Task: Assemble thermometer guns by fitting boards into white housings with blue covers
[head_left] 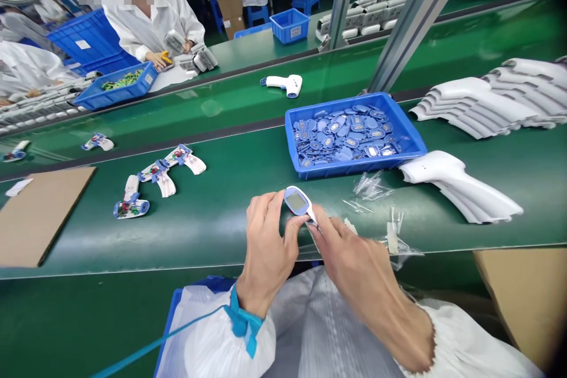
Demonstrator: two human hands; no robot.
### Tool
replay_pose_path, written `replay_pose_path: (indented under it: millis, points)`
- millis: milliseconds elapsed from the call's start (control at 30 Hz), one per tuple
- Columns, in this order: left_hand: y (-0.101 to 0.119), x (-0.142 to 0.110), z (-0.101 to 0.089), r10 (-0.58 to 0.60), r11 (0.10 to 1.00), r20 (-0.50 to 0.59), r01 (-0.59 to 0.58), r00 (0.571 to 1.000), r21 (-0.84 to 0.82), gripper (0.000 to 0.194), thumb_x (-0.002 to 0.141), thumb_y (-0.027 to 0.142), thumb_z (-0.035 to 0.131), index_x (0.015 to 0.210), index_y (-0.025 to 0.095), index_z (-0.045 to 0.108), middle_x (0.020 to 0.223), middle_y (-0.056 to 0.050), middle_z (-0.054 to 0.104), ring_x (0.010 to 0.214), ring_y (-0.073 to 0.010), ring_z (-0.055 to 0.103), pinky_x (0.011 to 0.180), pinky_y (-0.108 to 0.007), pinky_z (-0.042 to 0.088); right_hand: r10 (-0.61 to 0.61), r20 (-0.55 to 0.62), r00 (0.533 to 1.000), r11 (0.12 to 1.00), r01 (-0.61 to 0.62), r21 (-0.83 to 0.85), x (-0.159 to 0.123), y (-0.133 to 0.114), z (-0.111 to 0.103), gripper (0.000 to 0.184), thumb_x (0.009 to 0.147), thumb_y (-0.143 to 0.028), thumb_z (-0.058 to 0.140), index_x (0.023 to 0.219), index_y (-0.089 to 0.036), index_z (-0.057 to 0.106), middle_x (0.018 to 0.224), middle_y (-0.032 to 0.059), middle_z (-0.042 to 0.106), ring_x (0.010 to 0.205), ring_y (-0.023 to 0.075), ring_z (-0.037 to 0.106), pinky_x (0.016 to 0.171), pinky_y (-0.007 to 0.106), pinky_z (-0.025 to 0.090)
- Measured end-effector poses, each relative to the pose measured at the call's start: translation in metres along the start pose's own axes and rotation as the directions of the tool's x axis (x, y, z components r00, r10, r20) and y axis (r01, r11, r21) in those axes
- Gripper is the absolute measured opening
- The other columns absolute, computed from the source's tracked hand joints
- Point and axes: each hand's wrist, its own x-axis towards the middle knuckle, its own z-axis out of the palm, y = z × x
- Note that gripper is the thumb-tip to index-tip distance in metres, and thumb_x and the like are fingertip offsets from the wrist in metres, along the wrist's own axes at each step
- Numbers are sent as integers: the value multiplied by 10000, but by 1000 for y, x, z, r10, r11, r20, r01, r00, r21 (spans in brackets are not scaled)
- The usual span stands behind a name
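Two bare hands, wrists in white gathered sleeves, held above the near edge of the green belt bench (208, 242). Left hand (266, 242): curled and nearly closed, fingers and thumb around a blue-framed display panel (296, 202), a blue wrist strap (241, 322) at its cuff. Right hand (361, 266): partly closed, reaching in from the right, fingers (325, 224) at the panel's narrow white lower end; grip or mere touch cannot be told.

Panel: one, rounded, tilted, grey screen unlit, lying between both hands just above the bench. Its lower end is hidden by fingers, and the join there is hard to make out.

Also present: clear plastic film scraps (370, 186) just beyond the right hand; one blue tray (354, 169) heaped with similar blue parts; white thermometer housings (460, 186), stacked at right. Across the belt, one co-worker in a white coat (150, 23), with hands on other work. Both sleeves run off the bottom of the frame.
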Motion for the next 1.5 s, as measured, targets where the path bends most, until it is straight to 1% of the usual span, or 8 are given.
replay_pose_path:
  millis: [267,533,1000,1167,1267,1367,1433,1500]
  points:
    - [7,-1,-1,-66,998,19,65,998,26,216,952,182,638,1158,139,590,1071,-84,633,1008,-230,539,881,-364,474,48,8,999,999,-48,17,0,-2,1,308,1063,-266,396,1280,-168,592,737,-19,685,390,137,569,401,269,120]
    - [-5,14,-2,114,993,22,-115,993,14,237,901,174,719,1119,149,630,1046,-74,629,980,-215,556,861,-336,496,-58,34,998,993,54,105,-2,9,2,405,1099,-332,265,1327,-140,540,705,-9,669,384,130,532,408,277,134]
    - [2,24,10,183,982,86,-186,979,33,166,935,203,664,1053,94,621,990,-123,628,927,-254,540,840,-422,513,31,-12,999,997,-30,69,-5,22,-3,405,1097,-375,300,1306,-174,583,727,1,694,399,105,518,408,246,150]
    - [6,21,11,197,972,107,-209,974,112,103,927,190,652,984,107,632,972,-138,625,963,-288,548,848,-447,509,2,80,997,1000,-1,-8,-7,23,-2,470,1096,-333,228,1344,-162,588,667,13,658,349,109,470,435,282,74]
    - [3,22,11,89,996,83,-87,993,-26,130,888,195,720,980,142,644,967,-96,641,979,-256,577,861,-400,507,11,130,991,964,-45,262,-4,30,-4,496,1093,-402,247,1350,-156,593,729,36,696,458,139,574,435,256,219]
    - [-3,25,7,-94,961,110,119,989,-248,362,769,256,856,1062,166,664,1081,-76,647,1053,-238,586,923,-368,485,-25,309,951,775,-177,607,2,38,-15,438,1075,-449,344,1297,-213,638,744,3,705,579,149,623,566,258,431]
    - [-7,26,4,-142,875,337,277,931,-397,351,819,326,813,1108,176,679,1114,-75,658,1056,-228,597,919,-349,474,-57,434,899,668,-288,686,5,45,-26,390,1058,-467,398,1217,-265,691,758,-15,707,599,144,616,610,266,472]
    - [-11,24,1,-119,744,585,462,802,-482,283,913,388,703,1091,167,695,1041,-70,685,970,-207,618,854,-322,471,6,433,901,656,-330,679,4,61,-33,372,1019,-518,471,1165,-291,727,898,7,747,697,160,655,613,269,486]
